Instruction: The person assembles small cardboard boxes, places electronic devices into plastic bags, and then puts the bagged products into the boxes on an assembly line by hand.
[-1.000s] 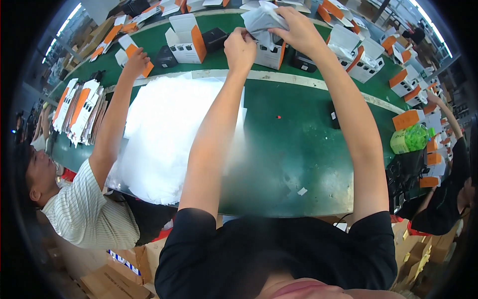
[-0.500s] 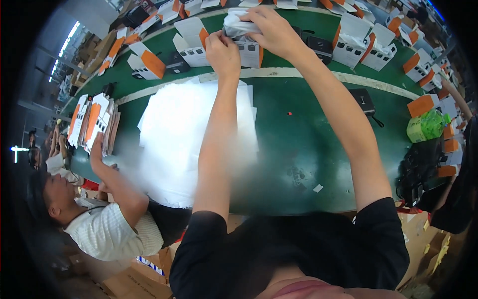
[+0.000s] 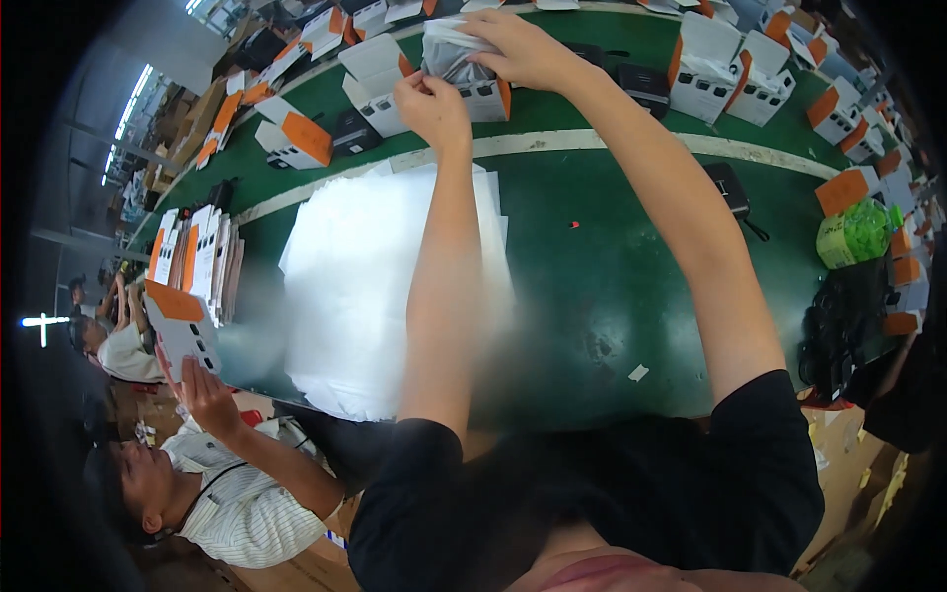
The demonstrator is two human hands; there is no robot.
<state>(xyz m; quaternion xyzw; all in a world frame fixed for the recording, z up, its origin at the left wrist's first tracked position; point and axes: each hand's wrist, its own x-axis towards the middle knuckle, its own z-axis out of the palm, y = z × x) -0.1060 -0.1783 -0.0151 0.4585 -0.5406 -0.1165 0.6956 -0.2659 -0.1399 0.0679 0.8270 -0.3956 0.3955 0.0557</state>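
Observation:
At the far middle of the bench, a dark item wrapped in thin, whitish, see-through sheet point(image 3: 456, 53) sits over a white and orange box point(image 3: 485, 102). My right hand point(image 3: 523, 49) grips the wrapped item from above and from its right side. Beside its lower left edge is my left hand point(image 3: 434, 111), with thumb and fingers pinched together; whatever lies between them is too small to make out. Below my left forearm spreads a large stack of white sheets point(image 3: 345, 257).
Open white and orange boxes point(image 3: 705, 74) line the far strip, with black cases point(image 3: 643, 87) among them. A black case point(image 3: 727, 189) and a green bottle point(image 3: 858, 235) are at right. On the left, a co-worker's hand point(image 3: 209, 395) holds a flat carton point(image 3: 182, 331) beside stacked cartons point(image 3: 229, 266).
My left fingers have shifted to the wrapped item's lower left edge, and more of its dark contents shows. The co-worker has brought a flat carton nearer, away from the stack.

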